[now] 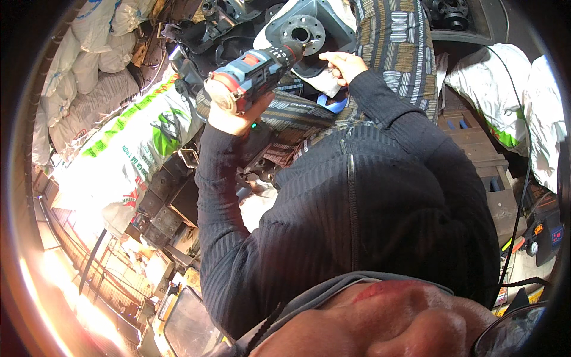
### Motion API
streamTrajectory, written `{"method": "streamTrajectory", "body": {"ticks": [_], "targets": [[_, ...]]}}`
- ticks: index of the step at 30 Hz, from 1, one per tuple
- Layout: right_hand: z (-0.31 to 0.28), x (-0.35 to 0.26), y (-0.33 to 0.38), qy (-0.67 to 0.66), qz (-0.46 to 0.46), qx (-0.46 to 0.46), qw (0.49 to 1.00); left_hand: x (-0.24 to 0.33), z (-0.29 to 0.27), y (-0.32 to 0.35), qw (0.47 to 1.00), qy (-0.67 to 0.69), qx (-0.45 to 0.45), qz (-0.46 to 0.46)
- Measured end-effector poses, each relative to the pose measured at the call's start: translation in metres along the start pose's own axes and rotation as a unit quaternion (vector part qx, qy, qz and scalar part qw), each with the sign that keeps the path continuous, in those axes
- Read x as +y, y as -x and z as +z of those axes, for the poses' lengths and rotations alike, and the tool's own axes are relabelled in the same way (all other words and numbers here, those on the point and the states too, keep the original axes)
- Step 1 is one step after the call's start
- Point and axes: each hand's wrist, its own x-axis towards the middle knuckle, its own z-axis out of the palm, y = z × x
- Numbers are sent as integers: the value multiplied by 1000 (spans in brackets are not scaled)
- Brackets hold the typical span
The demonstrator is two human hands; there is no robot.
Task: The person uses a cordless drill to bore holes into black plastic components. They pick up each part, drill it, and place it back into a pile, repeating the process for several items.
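Observation:
My left hand (241,119) is wrapped round the handle of a cordless drill (253,71) with a grey-blue and red body. The chuck points up and right, at a round metal flange (315,37) with a centre hole and smaller holes around it. This flange belongs to a grey metal part that lies between my legs. Just right of the chuck is my right hand (346,65), its fingers curled and the thumb and forefinger close together. Whatever they pinch, if anything, is too small to make out. White cloth (324,83) shows below the metal part.
Dark metal parts (208,35) are heaped beyond the drill. White sacks (137,143) stand at left, and other white sacks (493,83) at right. A dark cable (526,160) hangs down the right side. Brown crates (485,160) are beside my right arm.

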Motion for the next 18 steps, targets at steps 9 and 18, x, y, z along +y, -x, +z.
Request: {"method": "streamTrajectory", "body": {"ticks": [9,18], "targets": [[15,5,-27,106,-110,74,986,-13,19,-36,973,-213,-1,88],[18,6,-24,143,-133,88,977,12,11,-46,939,-333,-70,50]]}}
